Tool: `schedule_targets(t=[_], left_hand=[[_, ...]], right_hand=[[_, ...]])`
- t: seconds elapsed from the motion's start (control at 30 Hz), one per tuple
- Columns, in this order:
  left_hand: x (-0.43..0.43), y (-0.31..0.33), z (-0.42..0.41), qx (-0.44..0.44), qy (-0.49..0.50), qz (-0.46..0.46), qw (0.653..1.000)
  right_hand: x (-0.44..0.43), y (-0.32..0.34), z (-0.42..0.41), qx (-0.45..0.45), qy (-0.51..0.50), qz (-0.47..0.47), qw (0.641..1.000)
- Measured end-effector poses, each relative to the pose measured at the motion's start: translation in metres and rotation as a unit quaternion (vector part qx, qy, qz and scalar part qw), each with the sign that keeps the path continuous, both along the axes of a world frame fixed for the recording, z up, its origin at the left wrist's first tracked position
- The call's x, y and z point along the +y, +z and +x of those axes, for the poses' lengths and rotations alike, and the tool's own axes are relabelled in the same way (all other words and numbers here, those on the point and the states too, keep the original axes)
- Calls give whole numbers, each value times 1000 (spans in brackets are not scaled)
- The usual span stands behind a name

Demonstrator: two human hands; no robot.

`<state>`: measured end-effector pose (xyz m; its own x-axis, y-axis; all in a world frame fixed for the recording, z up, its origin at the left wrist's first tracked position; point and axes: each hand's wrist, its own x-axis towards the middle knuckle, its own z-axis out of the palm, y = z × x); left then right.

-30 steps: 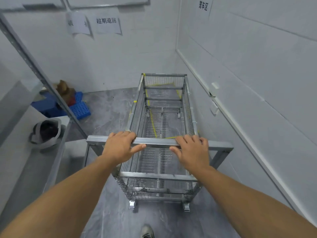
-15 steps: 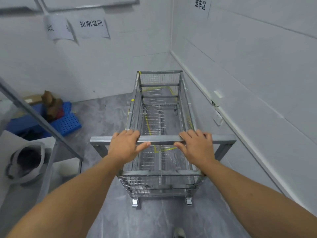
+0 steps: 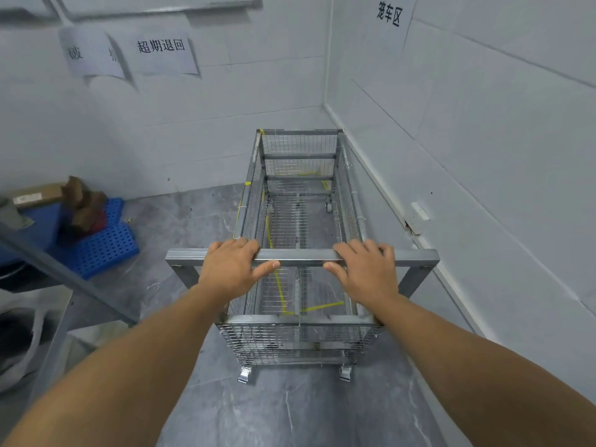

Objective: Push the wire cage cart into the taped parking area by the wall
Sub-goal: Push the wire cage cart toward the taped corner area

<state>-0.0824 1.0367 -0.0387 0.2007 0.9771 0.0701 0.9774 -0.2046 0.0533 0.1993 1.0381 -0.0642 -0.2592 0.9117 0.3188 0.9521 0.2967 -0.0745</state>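
An empty wire cage cart [image 3: 350, 201] of grey metal stands lengthwise in front of me, close to the white wall on its right. My left hand [image 3: 233, 264] and my right hand [image 3: 364, 269] both grip its horizontal handle bar [image 3: 301, 254], palms down, thumbs under the bar. Yellow floor tape [image 3: 277, 285] shows through the cart's mesh bottom: one long line under the left half, a cross line near the handle end and another near the far end. The cart's far end is close to the back wall.
The right wall [image 3: 483, 156] carries a small white box [image 3: 417, 217] at cart height. A blue perforated crate [image 3: 106, 243] with brown cardboard pieces lies at the left by the back wall. A grey shelf frame [image 3: 64, 275] slants across the near left. Paper signs hang on both walls.
The cart has rolled forward toward the back wall and the corner. The shelf frame and the blue crate have slid leftward in view. Both hands have kept their hold on the handle.
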Motion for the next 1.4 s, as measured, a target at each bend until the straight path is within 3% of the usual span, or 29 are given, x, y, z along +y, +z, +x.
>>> schedule_targets(t=[0.93,1.23,1.4], left_hand=[[270,1,-29,24,13,-14,1000],[304,-1,-15,39,2,9,999],[310,2,15,30,11,-10,999]], right_hand=[[276,7,-32,-8,12,-30,999],[316,2,-14,-15,27,6,1000],[328,7,13,-16,33,-26,999]])
